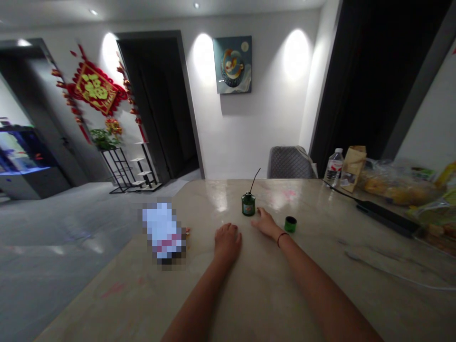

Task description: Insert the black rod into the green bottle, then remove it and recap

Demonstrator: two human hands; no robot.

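Note:
My left hand (228, 241) rests palm down on a polished beige stone table (263, 304), its fingers curled and holding nothing. My right hand (265, 223), with a dark band on its wrist (281, 239), lies flat with fingers extended. Just beyond it stands a small green glass bottle (248, 204) with a thin black stick rising from its neck. A green cylindrical cap (290, 224) sits upright to the right of my right hand, apart from it. Left of my hands lies a pixelated white object (164, 232).
At the table's far right stand a plastic water bottle (334, 167), a brown paper bag (352, 168) and a plastic bag of food (395, 185). A long black object (388, 217) lies before them. A grey chair (290, 162) stands behind the table.

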